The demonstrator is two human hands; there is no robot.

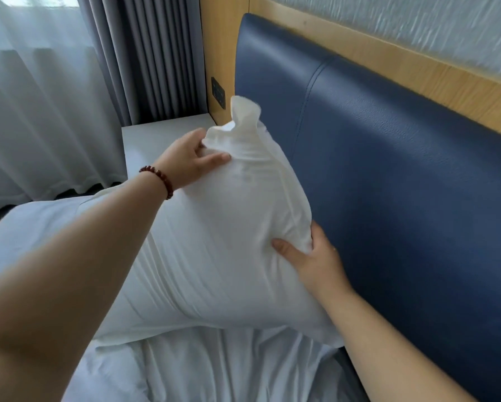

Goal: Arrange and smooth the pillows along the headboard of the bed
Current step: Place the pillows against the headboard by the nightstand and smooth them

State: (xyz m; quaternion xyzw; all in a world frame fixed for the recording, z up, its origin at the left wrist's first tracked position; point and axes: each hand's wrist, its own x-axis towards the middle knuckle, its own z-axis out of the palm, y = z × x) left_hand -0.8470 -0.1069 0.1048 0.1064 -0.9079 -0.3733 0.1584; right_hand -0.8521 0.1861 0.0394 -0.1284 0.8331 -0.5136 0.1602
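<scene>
At the headboard [388, 175], both hands [185, 159] [316, 258] grip the pillow [214, 242].

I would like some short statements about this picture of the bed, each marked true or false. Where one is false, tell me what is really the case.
1. The left hand and the right hand both grip the white pillow. True.
2. The headboard is red. False: it is dark blue.
3. A bead bracelet is on the left wrist. True.
4. The white pillow lies flat, far from the headboard. False: it is raised on its edge, close against the headboard.
5. The curtains hang to the right of the headboard. False: they hang to its left.
</scene>
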